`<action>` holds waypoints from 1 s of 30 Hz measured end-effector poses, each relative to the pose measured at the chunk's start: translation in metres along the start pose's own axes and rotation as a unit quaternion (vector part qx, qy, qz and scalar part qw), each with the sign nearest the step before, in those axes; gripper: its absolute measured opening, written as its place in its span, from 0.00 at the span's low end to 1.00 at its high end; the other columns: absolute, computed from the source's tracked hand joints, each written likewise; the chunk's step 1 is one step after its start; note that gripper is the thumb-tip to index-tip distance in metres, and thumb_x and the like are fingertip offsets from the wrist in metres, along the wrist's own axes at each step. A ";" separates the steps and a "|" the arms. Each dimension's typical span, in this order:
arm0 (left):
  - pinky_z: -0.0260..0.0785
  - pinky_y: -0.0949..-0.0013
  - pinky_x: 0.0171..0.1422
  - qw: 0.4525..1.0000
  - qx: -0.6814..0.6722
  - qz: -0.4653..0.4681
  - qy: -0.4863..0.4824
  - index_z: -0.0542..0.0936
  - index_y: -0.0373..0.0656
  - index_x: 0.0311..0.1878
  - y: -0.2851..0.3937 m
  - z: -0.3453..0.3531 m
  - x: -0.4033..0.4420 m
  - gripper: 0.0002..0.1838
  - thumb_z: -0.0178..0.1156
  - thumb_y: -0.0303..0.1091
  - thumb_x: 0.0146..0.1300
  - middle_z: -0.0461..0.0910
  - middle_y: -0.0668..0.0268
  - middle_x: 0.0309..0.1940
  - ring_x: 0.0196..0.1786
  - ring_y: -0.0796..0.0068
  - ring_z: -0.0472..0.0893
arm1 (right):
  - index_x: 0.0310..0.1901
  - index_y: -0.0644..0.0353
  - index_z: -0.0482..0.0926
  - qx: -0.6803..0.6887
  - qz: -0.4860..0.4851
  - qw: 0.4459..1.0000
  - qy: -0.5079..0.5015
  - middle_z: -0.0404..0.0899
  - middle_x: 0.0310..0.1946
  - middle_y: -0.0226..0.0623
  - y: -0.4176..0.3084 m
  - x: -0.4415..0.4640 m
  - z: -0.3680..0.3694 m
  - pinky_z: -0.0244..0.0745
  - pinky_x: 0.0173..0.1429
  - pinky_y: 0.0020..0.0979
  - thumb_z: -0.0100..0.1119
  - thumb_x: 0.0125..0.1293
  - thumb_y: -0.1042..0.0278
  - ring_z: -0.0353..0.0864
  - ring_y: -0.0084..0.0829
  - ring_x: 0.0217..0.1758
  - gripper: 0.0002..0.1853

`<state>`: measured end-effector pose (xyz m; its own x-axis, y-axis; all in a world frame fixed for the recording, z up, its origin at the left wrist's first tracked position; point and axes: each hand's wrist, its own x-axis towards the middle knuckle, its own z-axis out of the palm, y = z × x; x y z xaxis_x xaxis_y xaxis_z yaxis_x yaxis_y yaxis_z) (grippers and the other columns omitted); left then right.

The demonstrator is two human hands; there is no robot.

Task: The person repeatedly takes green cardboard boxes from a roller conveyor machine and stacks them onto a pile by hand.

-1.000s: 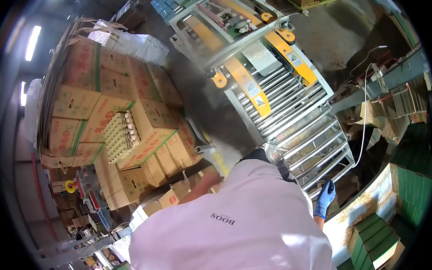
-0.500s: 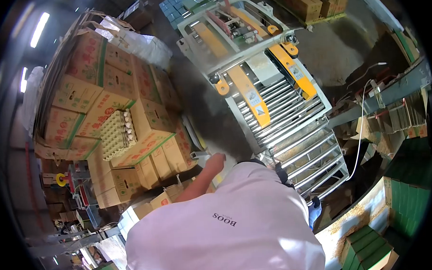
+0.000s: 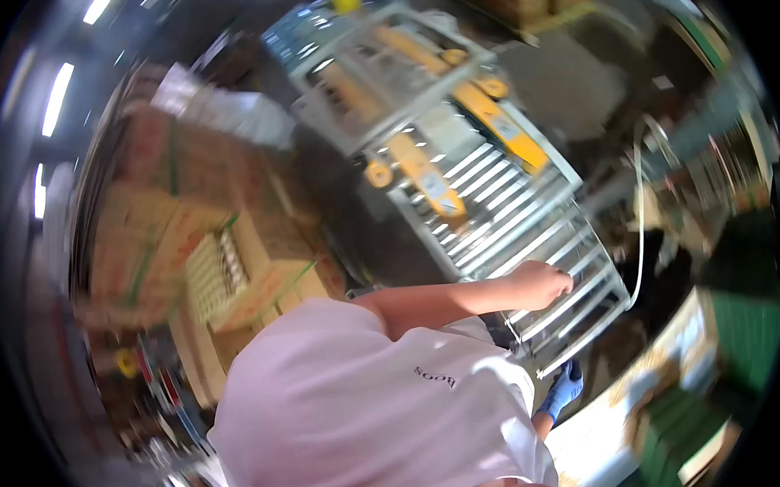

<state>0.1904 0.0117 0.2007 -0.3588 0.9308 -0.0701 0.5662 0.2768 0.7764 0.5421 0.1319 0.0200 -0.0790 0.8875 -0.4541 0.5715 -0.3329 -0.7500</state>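
Note:
My left hand (image 3: 539, 285) is bare and closed like a fist, with nothing visible in it. It appears over the metal rollers (image 3: 571, 263) of the conveyor, at the end of my outstretched forearm. Low beside the conveyor's near corner is my right hand (image 3: 563, 388), in a blue glove with dark fingertips. Motion blurs its fingers, so their pose and anything between them cannot be made out. My pale shirt (image 3: 370, 399) fills the lower middle.
Ahead stands a machine with yellow arms (image 3: 424, 180). Stacked cartons (image 3: 140, 226) are on the left, with an egg tray (image 3: 212, 277) against them. Green boxes (image 3: 682, 435) lie at lower right. A white cable (image 3: 640, 209) hangs right of the conveyor.
My left hand has swung right, from beside the cartons to over the rollers. My right hand, mostly hidden half a second ago, shows again. The view has shifted and blurred.

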 end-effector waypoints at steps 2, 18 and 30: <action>0.76 0.52 0.48 0.995 -0.055 0.063 -0.058 0.83 0.51 0.51 0.035 0.040 0.036 0.11 0.58 0.32 0.68 0.86 0.59 0.40 0.44 0.52 0.85 | 0.44 0.67 0.87 0.045 -0.038 0.995 0.076 0.86 0.33 0.34 -0.013 -0.040 -0.016 0.75 0.35 0.27 0.67 0.69 0.73 0.80 0.22 0.32 0.07; 0.54 0.54 0.81 0.882 -0.401 0.111 -0.221 0.40 0.43 0.84 0.465 0.382 0.266 0.59 0.67 0.60 0.65 0.52 0.46 0.81 0.80 0.50 0.59 | 0.77 0.64 0.62 0.196 -0.219 0.864 0.410 0.73 0.68 0.48 -0.009 0.024 -0.606 0.69 0.71 0.32 0.66 0.71 0.56 0.73 0.33 0.69 0.39; 0.31 0.44 0.84 0.840 -0.044 0.533 -0.095 0.89 0.48 0.44 0.507 0.473 0.297 0.37 0.34 0.64 0.80 0.85 0.62 0.52 0.79 0.52 0.62 | 0.69 0.64 0.70 0.120 -0.065 0.960 0.246 0.85 0.48 0.40 -0.074 0.102 -0.646 0.79 0.57 0.33 0.77 0.58 0.52 0.84 0.30 0.49 0.42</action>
<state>0.7220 0.5411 0.2774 0.4465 0.6620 0.6020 0.4306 -0.7488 0.5039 1.0196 0.4524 0.3397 0.2921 0.9499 -0.1116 0.3741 -0.2208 -0.9007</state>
